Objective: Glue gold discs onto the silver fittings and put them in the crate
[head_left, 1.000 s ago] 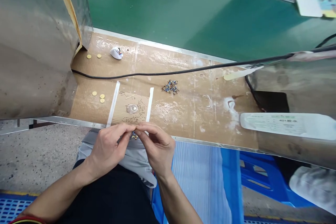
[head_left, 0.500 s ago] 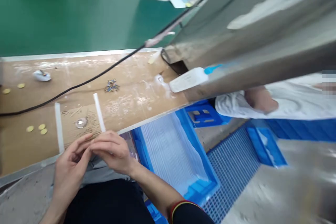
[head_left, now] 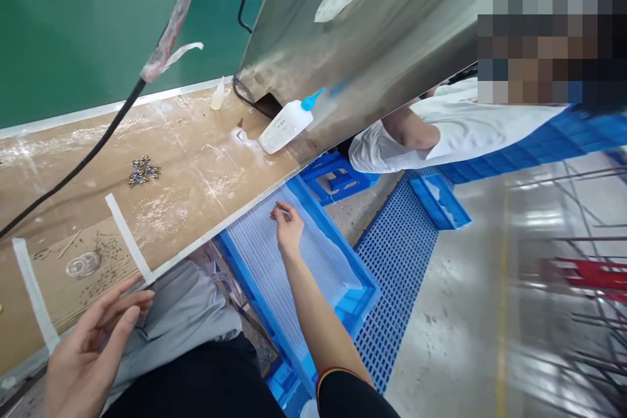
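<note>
My right hand (head_left: pixel 287 227) reaches out over a blue crate (head_left: pixel 363 289) lined with a white ribbed sheet (head_left: pixel 318 261). Its fingertips are pinched together on something too small to make out. My left hand (head_left: pixel 93 339) hovers at the near edge of the cardboard-covered bench (head_left: pixel 196 163), fingers stretched out and holding nothing. Close to it on the bench lie a clear round dish (head_left: pixel 82 264) and two white tape strips (head_left: pixel 128 235). A small pile of blue and gold parts (head_left: pixel 142 170) sits farther back.
A white glue bottle (head_left: pixel 287 124) with a blue tip lies by a large metal housing (head_left: pixel 367 32). A black cable (head_left: pixel 73 166) crosses the bench. A green belt (head_left: pixel 73 46) runs behind. Another person's white-sleeved arm (head_left: pixel 441 134) is at the right, above blue crates and floor grating.
My hands have parted: the right one left the bench edge and went out over the blue crate, while the left one opened. My head has turned to the right.
</note>
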The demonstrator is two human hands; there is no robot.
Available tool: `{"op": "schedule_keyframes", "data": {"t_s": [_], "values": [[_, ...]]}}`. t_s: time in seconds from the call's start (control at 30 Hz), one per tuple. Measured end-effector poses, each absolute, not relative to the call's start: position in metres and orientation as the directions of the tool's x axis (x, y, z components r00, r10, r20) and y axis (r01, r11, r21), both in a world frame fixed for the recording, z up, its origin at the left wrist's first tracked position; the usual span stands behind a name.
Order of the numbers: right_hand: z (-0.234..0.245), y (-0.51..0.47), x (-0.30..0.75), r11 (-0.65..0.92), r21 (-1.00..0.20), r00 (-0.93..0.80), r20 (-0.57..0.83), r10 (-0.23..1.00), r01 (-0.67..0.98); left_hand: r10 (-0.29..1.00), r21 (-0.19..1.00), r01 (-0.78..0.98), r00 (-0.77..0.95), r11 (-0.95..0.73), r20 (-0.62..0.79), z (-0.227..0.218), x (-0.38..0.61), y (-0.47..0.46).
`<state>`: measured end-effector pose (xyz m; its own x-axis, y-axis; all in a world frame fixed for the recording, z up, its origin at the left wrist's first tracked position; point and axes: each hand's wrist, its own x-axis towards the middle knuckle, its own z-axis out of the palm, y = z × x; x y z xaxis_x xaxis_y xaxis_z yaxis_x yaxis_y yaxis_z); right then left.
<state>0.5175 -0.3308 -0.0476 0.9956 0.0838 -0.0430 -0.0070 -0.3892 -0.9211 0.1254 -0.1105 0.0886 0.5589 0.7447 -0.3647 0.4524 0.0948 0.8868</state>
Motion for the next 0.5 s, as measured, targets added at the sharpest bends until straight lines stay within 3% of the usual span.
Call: {"op": "schedule_keyframes", "data": {"t_s": [0.2,0.5], "values": [[-0.104,-0.329,0.601,-0.637,-0.768,0.967,-0.207,0.147,-0.068,0.764,0.879,0.477,0.559,0.023,-0.323,0.083,0.116,-0.106],[-0.115,-0.314,0.619,-0.870,-0.490,0.943,-0.267,0.197,0.043,0.791,0.870,0.484,0.495,0.093,-0.360,0.092,0.119,-0.111]]}}
